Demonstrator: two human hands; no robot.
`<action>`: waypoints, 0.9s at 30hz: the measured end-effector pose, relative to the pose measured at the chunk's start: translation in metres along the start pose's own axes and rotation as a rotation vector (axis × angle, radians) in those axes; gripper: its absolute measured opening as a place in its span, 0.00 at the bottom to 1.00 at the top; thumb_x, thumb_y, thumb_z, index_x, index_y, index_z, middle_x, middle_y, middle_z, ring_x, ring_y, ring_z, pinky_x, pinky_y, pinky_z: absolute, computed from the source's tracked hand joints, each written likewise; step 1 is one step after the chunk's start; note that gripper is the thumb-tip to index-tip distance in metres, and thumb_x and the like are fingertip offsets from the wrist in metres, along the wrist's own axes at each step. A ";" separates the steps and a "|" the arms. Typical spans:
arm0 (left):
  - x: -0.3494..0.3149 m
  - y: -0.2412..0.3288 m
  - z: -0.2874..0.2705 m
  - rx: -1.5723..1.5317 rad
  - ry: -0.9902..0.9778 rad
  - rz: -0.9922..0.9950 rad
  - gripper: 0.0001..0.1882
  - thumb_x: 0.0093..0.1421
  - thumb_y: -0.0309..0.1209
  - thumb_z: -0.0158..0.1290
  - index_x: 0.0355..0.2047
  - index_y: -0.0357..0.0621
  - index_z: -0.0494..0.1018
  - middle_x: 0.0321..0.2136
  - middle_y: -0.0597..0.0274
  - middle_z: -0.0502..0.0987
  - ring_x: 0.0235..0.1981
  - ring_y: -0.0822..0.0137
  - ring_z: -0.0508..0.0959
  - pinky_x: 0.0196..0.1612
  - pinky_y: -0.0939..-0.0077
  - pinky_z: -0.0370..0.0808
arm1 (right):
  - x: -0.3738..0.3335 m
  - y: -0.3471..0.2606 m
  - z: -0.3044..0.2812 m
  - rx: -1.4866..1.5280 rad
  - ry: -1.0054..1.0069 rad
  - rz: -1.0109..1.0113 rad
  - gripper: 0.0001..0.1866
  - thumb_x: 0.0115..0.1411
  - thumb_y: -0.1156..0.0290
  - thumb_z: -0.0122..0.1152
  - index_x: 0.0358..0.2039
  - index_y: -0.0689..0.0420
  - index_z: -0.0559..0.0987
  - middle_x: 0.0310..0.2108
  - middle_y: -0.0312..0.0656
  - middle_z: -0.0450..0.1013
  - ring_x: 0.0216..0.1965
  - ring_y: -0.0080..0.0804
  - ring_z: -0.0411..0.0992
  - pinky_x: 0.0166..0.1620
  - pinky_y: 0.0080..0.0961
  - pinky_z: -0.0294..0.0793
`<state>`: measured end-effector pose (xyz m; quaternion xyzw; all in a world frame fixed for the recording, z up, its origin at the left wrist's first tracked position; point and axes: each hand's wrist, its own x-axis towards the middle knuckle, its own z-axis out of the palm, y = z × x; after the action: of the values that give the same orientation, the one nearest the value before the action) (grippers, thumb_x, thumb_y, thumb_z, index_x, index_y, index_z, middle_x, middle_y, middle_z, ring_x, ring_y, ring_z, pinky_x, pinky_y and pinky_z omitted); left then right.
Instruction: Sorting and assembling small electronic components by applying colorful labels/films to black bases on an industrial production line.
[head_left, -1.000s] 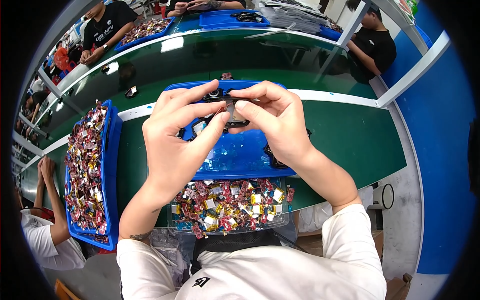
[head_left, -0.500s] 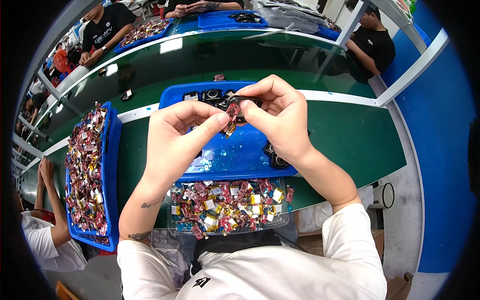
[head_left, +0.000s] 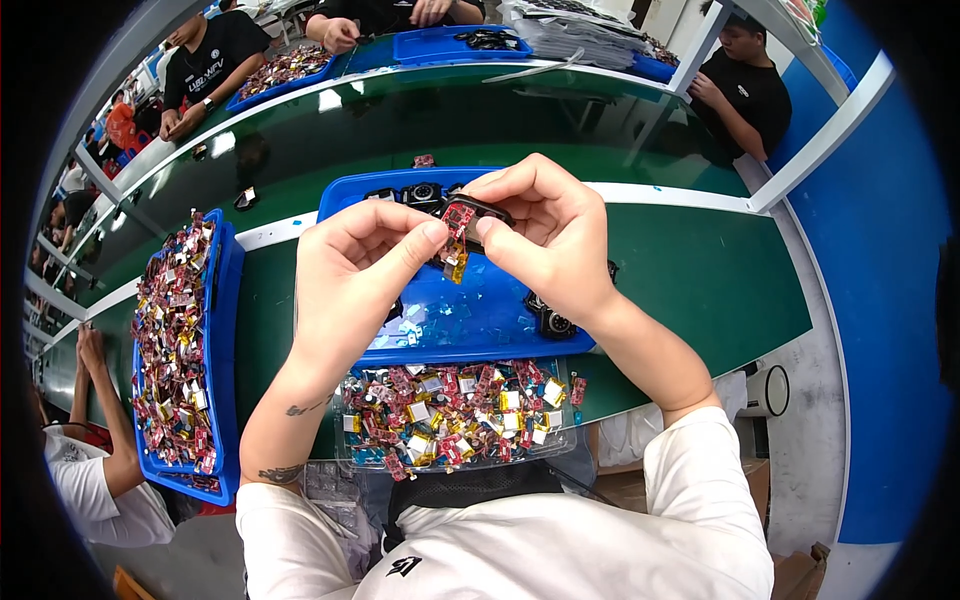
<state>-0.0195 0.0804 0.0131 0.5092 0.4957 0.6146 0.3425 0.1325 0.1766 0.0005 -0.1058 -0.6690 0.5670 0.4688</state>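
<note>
Over the blue tray point(head_left: 485, 305), my left hand point(head_left: 345, 275) pinches a small red circuit board point(head_left: 458, 218) between thumb and fingertips. A yellow-wrapped piece point(head_left: 457, 268) hangs below the board. My right hand point(head_left: 555, 245) grips a black watch case point(head_left: 490, 211) at its rim, tilted, with the board right against its left side. I cannot tell whether the two are still joined. More black watch cases point(head_left: 421, 195) lie along the tray's far side, partly hidden by my hands. Another watch case point(head_left: 553, 320) rests near its right end. Small bluish clear flakes are scattered on the tray's floor.
A clear tray point(head_left: 347, 464) heaped with red boards and silver and yellow pieces sits close to my body. At left stands a long blue bin point(head_left: 226, 350) of similar parts. Beyond runs a green belt point(head_left: 400, 120) with loose bits; several people sit around it.
The red board has turned more face-on, and the yellow-wrapped piece shows more below it. My hands have shifted slightly left. Loose bits on the belt have moved left; a far person's hands have parted.
</note>
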 end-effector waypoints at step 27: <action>0.011 0.003 -0.017 0.186 0.076 0.129 0.18 0.58 0.37 0.57 0.15 0.38 0.72 0.14 0.68 0.72 0.16 0.82 0.72 0.19 0.89 0.65 | 0.070 0.136 -0.242 -1.205 0.612 0.634 0.15 0.47 0.55 0.67 0.25 0.54 0.81 0.30 0.42 0.78 0.37 0.39 0.76 0.42 0.33 0.72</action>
<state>-0.0384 0.0857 0.0198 0.5460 0.5294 0.6054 0.2348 0.2230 0.4289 -0.1011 -0.6853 -0.6411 0.1552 0.3088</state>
